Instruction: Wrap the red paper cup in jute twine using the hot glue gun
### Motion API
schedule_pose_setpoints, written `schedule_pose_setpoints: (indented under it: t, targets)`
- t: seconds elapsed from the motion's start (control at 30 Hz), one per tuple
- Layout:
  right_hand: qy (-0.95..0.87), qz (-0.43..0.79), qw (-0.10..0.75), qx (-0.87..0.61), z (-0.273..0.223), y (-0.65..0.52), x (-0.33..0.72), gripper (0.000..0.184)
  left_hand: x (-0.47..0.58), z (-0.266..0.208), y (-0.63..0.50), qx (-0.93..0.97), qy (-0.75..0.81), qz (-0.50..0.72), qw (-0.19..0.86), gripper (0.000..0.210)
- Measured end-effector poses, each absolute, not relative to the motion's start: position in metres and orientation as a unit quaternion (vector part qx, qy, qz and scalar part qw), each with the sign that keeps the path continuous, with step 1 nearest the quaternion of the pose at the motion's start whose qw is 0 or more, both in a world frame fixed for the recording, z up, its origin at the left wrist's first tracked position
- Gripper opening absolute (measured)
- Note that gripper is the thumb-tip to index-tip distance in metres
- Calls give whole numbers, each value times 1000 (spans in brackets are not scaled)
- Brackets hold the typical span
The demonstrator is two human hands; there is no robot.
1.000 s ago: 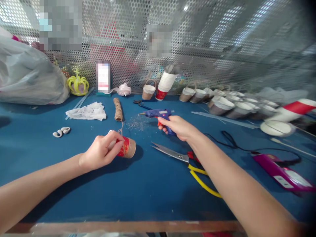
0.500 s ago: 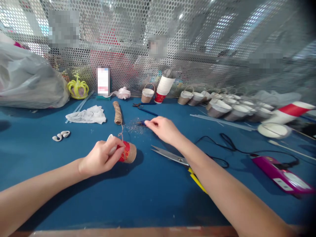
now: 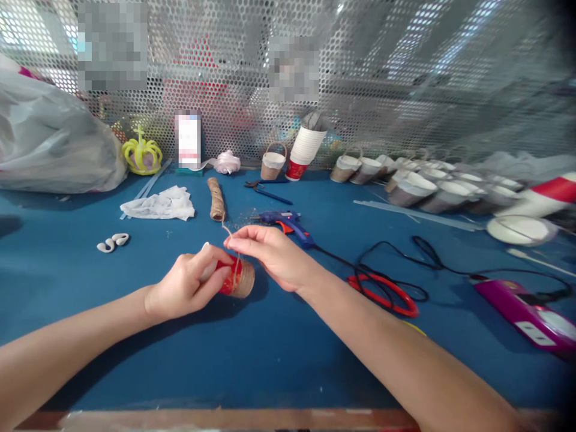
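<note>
My left hand [image 3: 186, 285] is closed around a red paper cup [image 3: 229, 277] lying on its side. Brown twine [image 3: 245, 282] is wound round the cup's base end. Just beyond the cup, my right hand [image 3: 272, 255] pinches the loose twine strand between thumb and fingertips. That strand runs from the twine roll [image 3: 216, 201] down to the cup. A blue glue gun [image 3: 281, 219] with an orange trigger lies behind my right hand, apart from it. Scissors are mostly hidden under my right forearm; their red handle [image 3: 411, 309] shows.
Pliers [image 3: 270, 192] and crumpled white cloth [image 3: 157, 205] lie farther back. Stacked paper cups [image 3: 308, 144] and several small twine-handled buckets [image 3: 411, 189] stand along the mesh wall. Black cord [image 3: 387, 246] and a purple power strip [image 3: 522, 315] lie at right.
My right hand has let go of the glue gun and moved left and nearer to pinch the twine. The glue gun now lies on the table. My left hand still holds the cup.
</note>
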State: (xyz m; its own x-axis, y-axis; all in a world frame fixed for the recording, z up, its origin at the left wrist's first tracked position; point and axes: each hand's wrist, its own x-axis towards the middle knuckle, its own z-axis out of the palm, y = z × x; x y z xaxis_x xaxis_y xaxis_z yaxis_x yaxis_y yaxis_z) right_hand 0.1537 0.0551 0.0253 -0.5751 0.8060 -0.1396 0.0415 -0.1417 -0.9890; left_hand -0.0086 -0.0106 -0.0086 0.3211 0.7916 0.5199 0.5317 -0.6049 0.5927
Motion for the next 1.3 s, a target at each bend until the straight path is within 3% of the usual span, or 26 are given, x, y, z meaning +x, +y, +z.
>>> schedule_pose_setpoints:
  t: [0.23, 0.4, 1.0, 1.3]
  targets:
    - [-622, 601, 361, -349, 38, 59, 164, 12, -5, -6, -3, 606, 514, 464, 392, 16]
    - [-656, 566, 357, -349, 37, 57, 165, 12, -3, -6, -1, 554, 516, 455, 469, 21]
    - [-668, 538, 340, -386, 23, 61, 163, 17, -1, -2, -15, 632, 471, 484, 381, 12]
    - [-659, 555, 321, -394, 22, 58, 162, 17, -3, -3, -17, 695, 446, 490, 279, 6]
